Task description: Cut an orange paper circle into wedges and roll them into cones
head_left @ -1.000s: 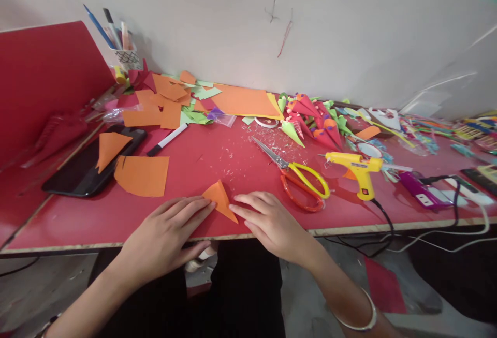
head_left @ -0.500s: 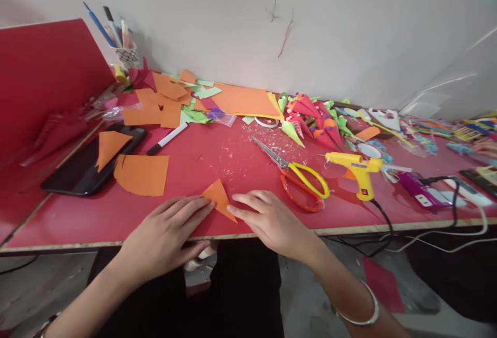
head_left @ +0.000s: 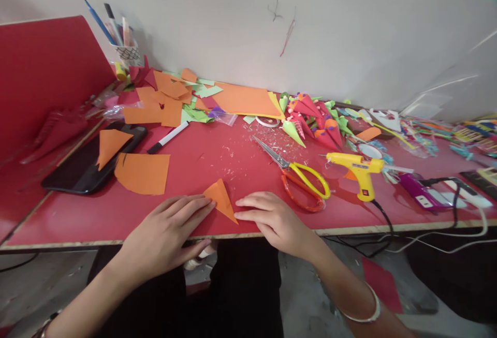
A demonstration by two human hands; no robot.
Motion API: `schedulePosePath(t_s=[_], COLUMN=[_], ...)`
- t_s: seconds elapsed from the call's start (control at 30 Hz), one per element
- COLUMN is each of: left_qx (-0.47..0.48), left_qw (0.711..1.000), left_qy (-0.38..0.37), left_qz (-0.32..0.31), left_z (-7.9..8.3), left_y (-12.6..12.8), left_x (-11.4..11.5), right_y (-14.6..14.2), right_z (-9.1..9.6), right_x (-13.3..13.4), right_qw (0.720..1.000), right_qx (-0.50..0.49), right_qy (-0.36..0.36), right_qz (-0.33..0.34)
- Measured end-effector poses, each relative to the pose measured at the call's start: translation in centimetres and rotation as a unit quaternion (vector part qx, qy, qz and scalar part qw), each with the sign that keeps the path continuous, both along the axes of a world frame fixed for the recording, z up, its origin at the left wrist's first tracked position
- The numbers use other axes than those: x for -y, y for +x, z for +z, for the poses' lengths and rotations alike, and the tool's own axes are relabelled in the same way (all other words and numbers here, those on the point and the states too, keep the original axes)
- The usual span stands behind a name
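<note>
A small folded piece of orange paper (head_left: 222, 201) lies near the front edge of the red table (head_left: 202, 164). The fingertips of my left hand (head_left: 171, 229) rest on its left side, fingers stretched out flat. My right hand (head_left: 274, 221) is just right of the paper, its fingers extended and holding nothing. Left of my left hand lies a larger orange paper piece (head_left: 143, 173) with one curved edge. Scissors (head_left: 289, 170) with yellow and red handles lie with blades apart, beyond my right hand.
A yellow glue gun (head_left: 359, 170) and a purple power strip (head_left: 425, 193) with cables lie at right. An orange scrap (head_left: 111, 146) rests on a black phone (head_left: 73, 172). Paper cones (head_left: 310, 115), paper sheets (head_left: 243, 99) and a pen cup (head_left: 128, 54) line the wall.
My right fingertips have shifted slightly to the right, off the orange paper's edge. My left hand stays on the paper. The view has shifted very slightly.
</note>
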State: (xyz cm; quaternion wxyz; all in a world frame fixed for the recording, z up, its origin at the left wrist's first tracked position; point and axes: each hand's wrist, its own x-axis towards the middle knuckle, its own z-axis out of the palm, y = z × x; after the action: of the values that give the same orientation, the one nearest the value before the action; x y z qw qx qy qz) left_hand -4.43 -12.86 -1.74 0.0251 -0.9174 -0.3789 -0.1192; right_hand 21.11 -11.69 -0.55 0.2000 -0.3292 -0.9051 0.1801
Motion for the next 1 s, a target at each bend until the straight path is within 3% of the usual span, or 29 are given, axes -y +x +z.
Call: schedulePosePath(t_s=[0.17, 0.47, 0.67, 1.0], left_qx=[-0.003, 0.024, 0.019, 0.007], left_qw=[1.0, 0.999, 0.999, 1.0], left_qy=[-0.002, -0.026, -0.027, -0.022], left_qz=[-0.002, 0.002, 0.003, 0.003], left_z=[0.03, -0.04, 0.13, 0.18], left_y=[0.09, 0.0, 0.06, 0.11], left_x=[0.01, -0.01, 0.0, -0.05], right_y=[-0.03, -0.04, 0.27, 0.57], right_z=[-0.12, -0.28, -0.08, -0.1], right_x=[0.03, 0.65, 0.57, 0.45], right_qw=[0.999, 0.983, 0.997, 0.999], right_qx=[0.024, 0.11, 0.055, 0.029], right_qy=[0.03, 0.144, 0.056, 0.022], right_qz=[0.012, 0.029, 0.014, 0.031])
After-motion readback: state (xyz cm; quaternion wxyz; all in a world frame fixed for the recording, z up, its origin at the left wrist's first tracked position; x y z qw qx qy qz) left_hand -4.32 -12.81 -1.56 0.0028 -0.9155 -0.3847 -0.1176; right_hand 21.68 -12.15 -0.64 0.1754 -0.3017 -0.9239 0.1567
